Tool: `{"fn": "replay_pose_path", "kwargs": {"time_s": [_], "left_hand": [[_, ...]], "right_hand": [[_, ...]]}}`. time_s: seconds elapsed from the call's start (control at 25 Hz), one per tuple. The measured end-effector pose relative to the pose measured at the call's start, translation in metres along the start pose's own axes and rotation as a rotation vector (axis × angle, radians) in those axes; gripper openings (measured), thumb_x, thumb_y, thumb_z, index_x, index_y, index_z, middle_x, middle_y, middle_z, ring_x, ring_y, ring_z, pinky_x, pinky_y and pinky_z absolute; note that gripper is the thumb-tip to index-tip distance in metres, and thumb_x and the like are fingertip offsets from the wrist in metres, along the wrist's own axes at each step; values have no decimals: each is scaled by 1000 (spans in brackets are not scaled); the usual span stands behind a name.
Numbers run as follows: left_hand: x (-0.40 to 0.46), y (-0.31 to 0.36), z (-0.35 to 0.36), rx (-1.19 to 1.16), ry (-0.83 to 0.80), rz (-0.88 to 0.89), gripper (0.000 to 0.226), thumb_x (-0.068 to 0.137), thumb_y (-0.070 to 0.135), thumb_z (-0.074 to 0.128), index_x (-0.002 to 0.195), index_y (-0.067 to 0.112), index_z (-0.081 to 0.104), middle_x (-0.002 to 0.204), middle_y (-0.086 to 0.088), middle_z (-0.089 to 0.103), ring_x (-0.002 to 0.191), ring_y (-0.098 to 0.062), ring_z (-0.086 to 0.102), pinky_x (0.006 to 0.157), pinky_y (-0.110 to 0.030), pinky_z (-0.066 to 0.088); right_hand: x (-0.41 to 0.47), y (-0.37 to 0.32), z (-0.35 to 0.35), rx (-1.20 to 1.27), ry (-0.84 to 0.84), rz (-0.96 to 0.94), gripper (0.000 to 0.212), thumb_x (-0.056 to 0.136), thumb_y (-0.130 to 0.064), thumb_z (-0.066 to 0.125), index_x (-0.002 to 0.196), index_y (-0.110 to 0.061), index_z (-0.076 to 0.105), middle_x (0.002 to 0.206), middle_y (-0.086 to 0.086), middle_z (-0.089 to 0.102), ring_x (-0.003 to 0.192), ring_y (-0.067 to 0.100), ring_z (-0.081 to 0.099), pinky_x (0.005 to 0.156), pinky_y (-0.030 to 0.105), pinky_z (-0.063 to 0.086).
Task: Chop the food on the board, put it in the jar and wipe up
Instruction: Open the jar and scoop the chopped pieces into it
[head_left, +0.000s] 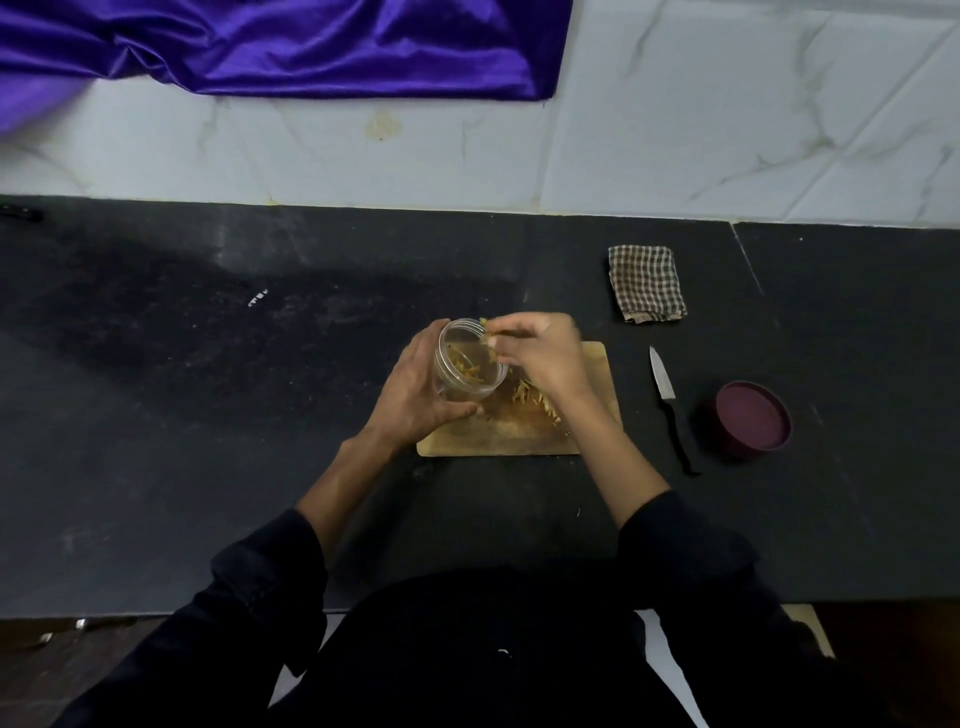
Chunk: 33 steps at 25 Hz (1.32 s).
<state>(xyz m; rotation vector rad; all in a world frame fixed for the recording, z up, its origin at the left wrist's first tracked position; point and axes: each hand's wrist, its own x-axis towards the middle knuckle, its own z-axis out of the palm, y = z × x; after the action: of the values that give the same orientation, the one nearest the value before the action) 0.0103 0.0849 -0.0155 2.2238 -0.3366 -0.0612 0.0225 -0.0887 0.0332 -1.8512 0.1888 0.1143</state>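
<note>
The left hand grips a clear plastic jar, fingers curled round its wall, and holds it tilted above the left end of the wooden cutting board with the mouth facing right. The right hand is at the jar mouth, its fingers pinched on a few pale yellow food strips; this part is motion-blurred. Some strips already lie inside the jar. A small pile of chopped food remains on the board, below the right hand. The board lies on the dark surface. To its right lie a knife, blade pointing away from the person, and a maroon lid. A folded checked cloth lies beyond the knife, near the wall
</note>
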Motion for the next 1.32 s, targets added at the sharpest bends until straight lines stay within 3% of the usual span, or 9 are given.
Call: {"fn": "replay_pose_path", "kwargs": {"time_s": [0.12, 0.32, 0.44, 0.52, 0.68, 0.84, 1.04, 1.24, 1.32], "left_hand": [[-2, 0, -1, -20, 3, 10, 99, 60, 29, 89, 141, 20, 32, 141, 1, 41, 131, -15, 39, 107, -44, 38], [0, -5, 1, -2, 10, -9, 102, 56, 36, 90, 140, 20, 33, 140, 4, 42, 131, -13, 38, 106, -43, 40], [1, -7, 1, 7, 7, -22, 105, 55, 38, 89, 141, 22, 31, 142, 5, 40, 132, -13, 37, 106, -43, 40], [1, -7, 1, 10, -2, -26, 106, 55, 39, 89, 142, 23, 30, 142, 5, 40, 132, -13, 37, 106, -43, 40], [0, -6, 1, 6, 8, -29, 106, 55, 37, 90, 141, 22, 31, 141, 3, 41, 130, -13, 39, 104, -41, 42], [0, -2, 1, 4, 14, -6, 102, 56, 31, 90, 140, 20, 32, 139, 2, 42, 129, -13, 39, 104, -38, 40], [1, -5, 1, 7, 3, -22, 104, 55, 35, 90, 140, 24, 31, 139, 5, 42, 129, -13, 38, 104, -42, 41], [1, -5, 1, 5, 6, -23, 104, 55, 35, 90, 140, 25, 31, 140, 4, 41, 129, -13, 38, 104, -39, 41], [1, -5, 1, 5, 0, -19, 104, 55, 35, 90, 140, 25, 31, 140, 4, 40, 129, -14, 38, 103, -39, 40]], "right_hand": [[3, -6, 24, -291, -65, -82, 24, 93, -4, 62, 112, -14, 74, 116, 2, 71, 105, 13, 67, 92, 30, 56], [8, 9, -8, -232, 63, -78, 21, 95, 0, 58, 109, -6, 73, 104, 7, 74, 84, 10, 71, 75, 24, 60], [17, 40, -38, -579, 103, -76, 23, 95, -3, 56, 109, -7, 74, 110, 7, 72, 100, 18, 68, 90, 28, 54], [18, 63, -45, -805, 78, -35, 24, 98, -9, 51, 111, -5, 72, 115, 12, 67, 107, 26, 63, 89, 30, 48], [8, 79, -15, -959, 24, -40, 41, 104, -32, 41, 137, -11, 54, 144, 14, 46, 128, 32, 48, 107, 42, 41], [-2, 78, 12, -1004, -79, -226, 40, 103, -28, 45, 140, -14, 51, 145, 9, 45, 133, 27, 42, 107, 40, 41], [-9, 89, -17, -1020, -187, -389, 29, 100, -13, 50, 122, -10, 68, 124, 6, 61, 114, 25, 53, 90, 34, 47], [-19, 83, -64, -726, 22, -315, 22, 90, -1, 64, 108, -8, 75, 110, 5, 71, 101, 18, 65, 91, 15, 41], [-19, 84, -79, -685, 86, -153, 23, 90, -3, 66, 111, -9, 74, 112, 7, 71, 103, 20, 66, 90, 20, 43]]}}
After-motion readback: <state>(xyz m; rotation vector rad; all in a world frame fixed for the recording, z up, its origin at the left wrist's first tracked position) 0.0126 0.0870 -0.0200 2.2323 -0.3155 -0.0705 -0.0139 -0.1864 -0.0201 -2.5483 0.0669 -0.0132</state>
